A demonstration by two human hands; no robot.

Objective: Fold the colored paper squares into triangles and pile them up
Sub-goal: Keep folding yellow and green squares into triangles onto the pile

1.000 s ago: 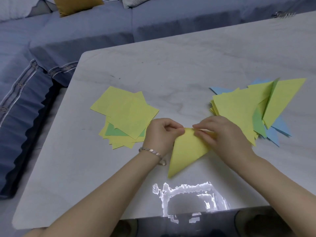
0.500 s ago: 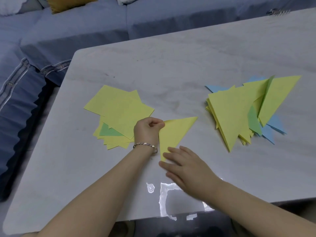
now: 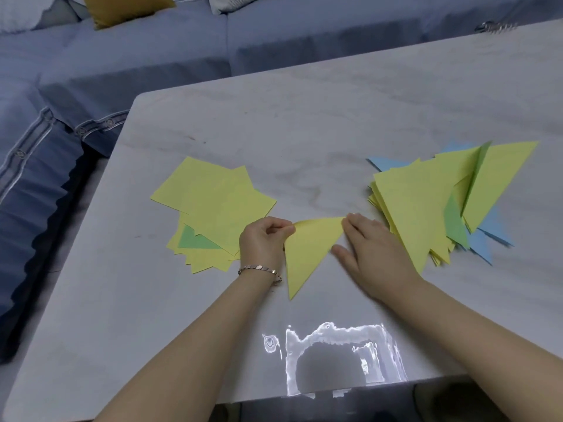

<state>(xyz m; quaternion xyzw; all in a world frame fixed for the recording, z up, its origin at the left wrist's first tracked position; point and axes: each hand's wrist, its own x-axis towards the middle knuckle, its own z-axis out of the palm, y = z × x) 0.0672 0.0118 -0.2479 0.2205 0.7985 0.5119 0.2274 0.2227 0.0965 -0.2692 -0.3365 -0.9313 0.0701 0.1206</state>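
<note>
A yellow folded triangle (image 3: 307, 254) lies on the table between my hands, its point toward me. My left hand (image 3: 264, 240) pinches its upper left corner. My right hand (image 3: 373, 251) lies flat along its right edge, fingers spread and pressing on the paper's upper right corner. To the left lies a loose stack of yellow squares (image 3: 217, 205) with a green sheet (image 3: 195, 240) peeking out. On the right is a pile of folded triangles (image 3: 426, 205), mostly yellow, with green and blue ones beneath.
The pale marble table (image 3: 304, 117) has a rounded far-left corner and a glossy reflection near its front edge. A blue sofa (image 3: 152, 56) with a mustard cushion (image 3: 128, 7) runs along the far and left sides. A small metallic object (image 3: 496, 27) sits at the far right.
My right hand slid from the triangle's lower tip up along its right edge to the upper corner. My left hand kept its pinch on the left corner.
</note>
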